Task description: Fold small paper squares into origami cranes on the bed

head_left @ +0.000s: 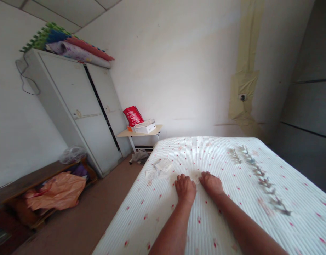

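My left hand (184,188) and my right hand (212,185) are close together, low over the middle of the bed. The fingers of both are curled and closed. Between them shows a small whitish piece like paper (196,178), with the hands gripping it at either side; most of it is hidden. Left of my left hand lies a loose pile of flat white papers or packets (163,165). Over to the right, several small grey-brown objects (264,181) form a slanting row, too blurred to name.
The bed's striped cover (163,219) has red spots. A small table (121,133) behind it bears a red bag (133,115) and a white box (145,128). On the left are a metal cabinet (72,95) and a low wooden bench (27,177) with an orange plastic bag (58,191).
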### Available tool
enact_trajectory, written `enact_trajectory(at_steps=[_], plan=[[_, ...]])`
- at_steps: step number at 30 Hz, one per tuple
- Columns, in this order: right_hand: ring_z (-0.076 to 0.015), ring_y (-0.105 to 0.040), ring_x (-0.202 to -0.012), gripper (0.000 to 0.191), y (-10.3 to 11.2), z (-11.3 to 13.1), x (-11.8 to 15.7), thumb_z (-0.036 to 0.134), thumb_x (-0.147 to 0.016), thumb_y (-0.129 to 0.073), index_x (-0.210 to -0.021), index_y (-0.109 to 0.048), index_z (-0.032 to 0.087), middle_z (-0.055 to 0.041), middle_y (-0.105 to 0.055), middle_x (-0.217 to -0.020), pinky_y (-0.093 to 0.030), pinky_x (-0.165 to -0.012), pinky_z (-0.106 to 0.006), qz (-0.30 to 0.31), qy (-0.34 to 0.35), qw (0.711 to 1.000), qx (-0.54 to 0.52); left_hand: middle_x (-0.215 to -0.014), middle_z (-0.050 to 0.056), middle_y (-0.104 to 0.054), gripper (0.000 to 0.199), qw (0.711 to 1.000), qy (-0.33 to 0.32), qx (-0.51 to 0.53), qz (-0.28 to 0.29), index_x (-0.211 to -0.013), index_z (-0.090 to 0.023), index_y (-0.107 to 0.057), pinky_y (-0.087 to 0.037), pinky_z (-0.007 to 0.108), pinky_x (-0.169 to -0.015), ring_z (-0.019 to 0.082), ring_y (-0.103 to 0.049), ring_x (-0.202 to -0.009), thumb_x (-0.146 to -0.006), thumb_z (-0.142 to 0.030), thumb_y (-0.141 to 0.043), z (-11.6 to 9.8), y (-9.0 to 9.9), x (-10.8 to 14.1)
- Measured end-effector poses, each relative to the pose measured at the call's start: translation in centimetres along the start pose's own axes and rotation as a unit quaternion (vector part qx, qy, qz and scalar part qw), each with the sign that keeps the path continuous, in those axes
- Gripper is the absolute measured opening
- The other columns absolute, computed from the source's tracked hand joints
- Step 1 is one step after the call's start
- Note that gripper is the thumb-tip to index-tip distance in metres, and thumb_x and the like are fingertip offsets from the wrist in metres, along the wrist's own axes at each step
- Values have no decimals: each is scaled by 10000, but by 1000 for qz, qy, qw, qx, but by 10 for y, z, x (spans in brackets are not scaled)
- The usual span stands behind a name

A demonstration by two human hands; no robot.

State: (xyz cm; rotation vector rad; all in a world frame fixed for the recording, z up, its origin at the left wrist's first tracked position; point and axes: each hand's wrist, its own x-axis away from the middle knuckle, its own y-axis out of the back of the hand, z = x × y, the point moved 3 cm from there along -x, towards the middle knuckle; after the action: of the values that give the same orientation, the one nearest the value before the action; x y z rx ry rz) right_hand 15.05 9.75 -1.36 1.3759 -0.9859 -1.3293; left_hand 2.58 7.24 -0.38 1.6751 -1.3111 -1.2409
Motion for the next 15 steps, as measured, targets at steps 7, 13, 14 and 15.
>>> enact_trajectory(at_steps=[7, 13, 14, 15], plan=[[-175, -633, -727, 207, 6, 1, 3, 286, -880, -399, -994, -522, 164, -88, -578, -912, -377, -517, -229, -2, -15, 1000, -3, -958, 113, -553, 189, 1000, 2, -3, 4, -914, -154, -576, -317, 422, -823, 282, -443, -993, -801, -244, -453, -1, 2, 0], [-148, -621, -716, 232, 11, 5, 5, 276, -914, -315, -927, -534, 202, -67, -543, -944, -334, -489, -211, 13, 21, 1000, 12, -969, 84, -558, 223, 1000, -19, 2, -7, -1016, -213, -541, -313, 382, -820, 248, -444, -980, -809, -203, -460, -2, 3, 0], [-148, -620, -712, 242, 11, 5, 5, 275, -916, -306, -908, -535, 197, -67, -542, -938, -331, -488, -211, 12, 24, 1000, 16, -958, 80, -559, 209, 1000, -28, 1, -4, -994, -224, -555, -313, 373, -816, 240, -446, -971, -822, -192, -440, -2, 3, -1], [-148, -620, -707, 244, 11, 6, 5, 271, -917, -302, -902, -534, 195, -66, -541, -932, -328, -486, -211, 10, 27, 999, 18, -946, 77, -560, 204, 999, -39, -2, 0, -962, -231, -569, -313, 367, -810, 233, -448, -961, -834, -184, -418, -2, 2, -1]])
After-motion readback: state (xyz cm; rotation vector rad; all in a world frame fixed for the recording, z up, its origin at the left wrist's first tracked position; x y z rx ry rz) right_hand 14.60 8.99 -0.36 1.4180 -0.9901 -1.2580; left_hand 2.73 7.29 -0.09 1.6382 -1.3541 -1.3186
